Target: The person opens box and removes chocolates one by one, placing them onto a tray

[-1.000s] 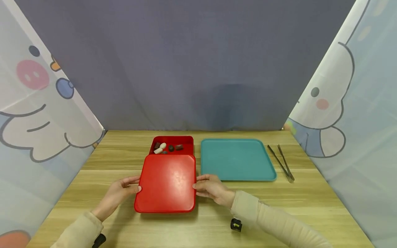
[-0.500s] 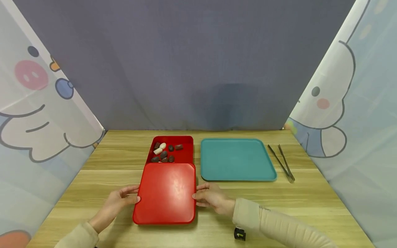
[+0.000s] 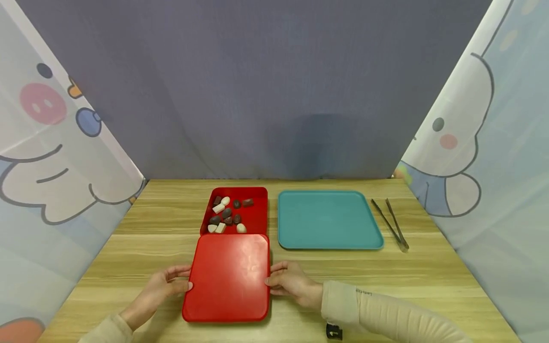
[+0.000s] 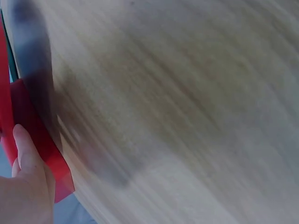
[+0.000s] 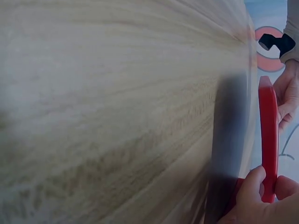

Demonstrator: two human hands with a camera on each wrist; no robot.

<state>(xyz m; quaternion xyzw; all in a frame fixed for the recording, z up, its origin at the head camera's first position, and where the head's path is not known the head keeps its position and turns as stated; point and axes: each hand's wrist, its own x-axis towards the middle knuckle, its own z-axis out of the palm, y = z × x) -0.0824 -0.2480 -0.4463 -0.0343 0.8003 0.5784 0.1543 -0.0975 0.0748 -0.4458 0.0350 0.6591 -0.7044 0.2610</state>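
A square red lid [image 3: 227,276], held by both hands over the wooden tabletop, overlaps the near part of a red box [image 3: 257,216]. At its left edge my left hand [image 3: 159,289] pinches it, thumb on the rim and fingers behind. Opposite, my right hand [image 3: 296,284] grips the right edge in the same way. The right wrist view shows the lid [image 5: 268,135] edge-on, raised off the table. Inside the box lie several dark chocolates [image 3: 227,213] and white ones [image 3: 220,228], mostly on the left side. The box's near end is hidden behind the lid.
A teal tray [image 3: 329,220] lies right of the box, a narrow gap between them. Farther right, metal tongs [image 3: 396,231] rest with their arms spread. A grey curtain [image 3: 274,95] stands behind the wooden table [image 3: 429,276], and printed cloths hang on both sides.
Both hands have drawn the lid toward the person, away from the box's far side. More chocolates have come into sight. The tray and tongs stay where they were.
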